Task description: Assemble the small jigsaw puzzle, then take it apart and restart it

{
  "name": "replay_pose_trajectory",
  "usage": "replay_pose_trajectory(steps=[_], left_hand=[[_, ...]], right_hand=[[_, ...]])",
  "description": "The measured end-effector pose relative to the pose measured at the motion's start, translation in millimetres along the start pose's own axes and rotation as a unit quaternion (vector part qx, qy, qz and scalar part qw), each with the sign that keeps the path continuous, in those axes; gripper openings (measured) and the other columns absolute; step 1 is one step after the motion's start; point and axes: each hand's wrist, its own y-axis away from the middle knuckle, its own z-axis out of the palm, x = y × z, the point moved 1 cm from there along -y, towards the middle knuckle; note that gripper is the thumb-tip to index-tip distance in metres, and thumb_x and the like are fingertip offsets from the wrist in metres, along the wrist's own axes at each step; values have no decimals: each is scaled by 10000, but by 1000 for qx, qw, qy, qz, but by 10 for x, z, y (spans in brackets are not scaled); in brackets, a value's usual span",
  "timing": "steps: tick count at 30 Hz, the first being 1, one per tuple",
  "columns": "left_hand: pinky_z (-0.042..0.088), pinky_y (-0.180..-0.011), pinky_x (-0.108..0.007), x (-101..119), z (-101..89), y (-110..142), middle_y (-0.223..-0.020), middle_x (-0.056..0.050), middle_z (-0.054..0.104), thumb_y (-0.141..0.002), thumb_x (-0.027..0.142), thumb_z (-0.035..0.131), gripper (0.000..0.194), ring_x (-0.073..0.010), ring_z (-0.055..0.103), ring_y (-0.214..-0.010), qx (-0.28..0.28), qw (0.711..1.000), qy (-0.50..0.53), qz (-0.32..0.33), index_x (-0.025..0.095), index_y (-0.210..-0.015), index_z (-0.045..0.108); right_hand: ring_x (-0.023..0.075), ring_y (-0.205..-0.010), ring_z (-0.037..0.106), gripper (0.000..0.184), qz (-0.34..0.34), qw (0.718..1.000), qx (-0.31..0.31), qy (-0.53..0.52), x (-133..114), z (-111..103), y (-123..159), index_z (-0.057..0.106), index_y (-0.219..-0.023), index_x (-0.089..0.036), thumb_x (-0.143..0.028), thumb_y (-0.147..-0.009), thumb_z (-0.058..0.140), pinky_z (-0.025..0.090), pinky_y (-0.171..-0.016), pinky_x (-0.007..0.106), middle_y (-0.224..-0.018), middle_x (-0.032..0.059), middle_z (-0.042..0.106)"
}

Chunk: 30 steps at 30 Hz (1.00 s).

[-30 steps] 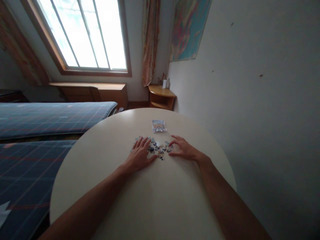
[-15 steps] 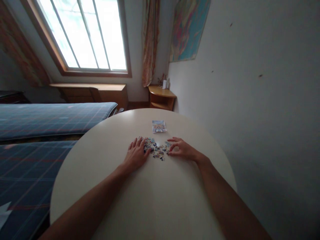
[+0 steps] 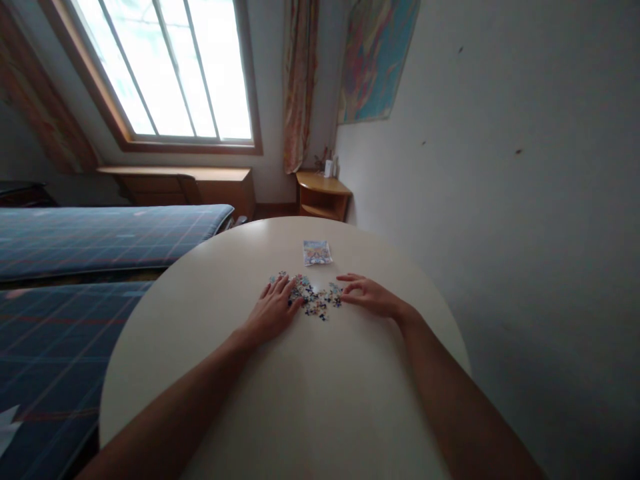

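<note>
Small loose jigsaw puzzle pieces [image 3: 316,304] in mixed colours lie in a spread heap on the round cream table [image 3: 310,400]. My left hand [image 3: 275,305] rests flat over the heap's left side, fingers stretched forward and slightly apart, hiding some pieces. At the heap's right edge is my right hand [image 3: 367,297]. Its thumb and index finger come together near the outermost pieces, while the other fingers extend to the left. Whatever is between those fingertips is too small to make out. Beyond the heap lies a small colourful picture sheet or packet [image 3: 317,253].
Plaid-covered mattresses [image 3: 110,233] border the table on the left. A white wall [image 3: 500,220] runs along the right. Behind the table stand a wooden corner shelf [image 3: 324,184] and a desk [image 3: 220,175] beneath a bright window [image 3: 170,73].
My right hand has shifted slightly right and away from me, its thumb and index finger still near each other. My left hand has drawn back a little, uncovering pieces beyond its fingertips.
</note>
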Motion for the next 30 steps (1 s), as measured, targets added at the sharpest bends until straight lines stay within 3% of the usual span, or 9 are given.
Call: replay_pose_trajectory(steps=[3,6,12,18,24,30], left_hand=[[204,-1184,-446,-23,-41,1,-1566,-120,314,-998,487,316,579,-257,243,-1460,-2,999,-15,-29,172,-1482,343],[203,-1177,-473,-77,-59,1,-1567,-145,300,-999,476,309,597,-289,221,-1463,-7,997,-36,-65,139,-1491,326],[207,-1169,-495,-143,-9,-12,-1573,-166,267,-1002,458,272,593,-303,194,-1466,-18,996,-53,-72,131,-1494,321],[201,-1173,-487,-118,-4,-9,-1578,-149,262,-990,460,299,601,-302,193,-1468,-18,996,-55,-64,129,-1491,336],[157,-1182,-525,-93,-38,-33,-1572,-86,301,-993,464,304,576,-301,226,-1460,-16,998,-42,-37,185,-1494,350],[173,-1181,-526,-97,-38,-50,-1576,-55,302,-987,490,318,578,-297,219,-1464,-6,999,-25,-26,226,-1500,338]], right_hand=[[256,-1318,477,385,61,996,44,38,149,-26,-35,764,-846,-199,-553,-834,614,324,-1127,415,-1390,94,564],[233,-1249,543,266,122,982,73,121,301,-33,-82,772,-855,-200,-426,-840,633,395,-1070,367,-1367,82,585],[271,-1285,510,262,186,957,125,184,445,16,-133,767,-893,-171,-365,-837,601,357,-1096,394,-1377,133,567],[270,-1293,492,235,204,942,167,207,404,96,-139,720,-857,-186,-375,-840,581,339,-1105,397,-1340,128,592],[252,-1194,541,253,216,928,217,213,353,154,-136,652,-1011,-193,-374,-889,525,372,-1044,389,-1214,121,641],[257,-1146,545,269,186,929,253,198,275,223,-182,662,-1004,-206,-361,-916,461,357,-1040,397,-1177,111,643]])
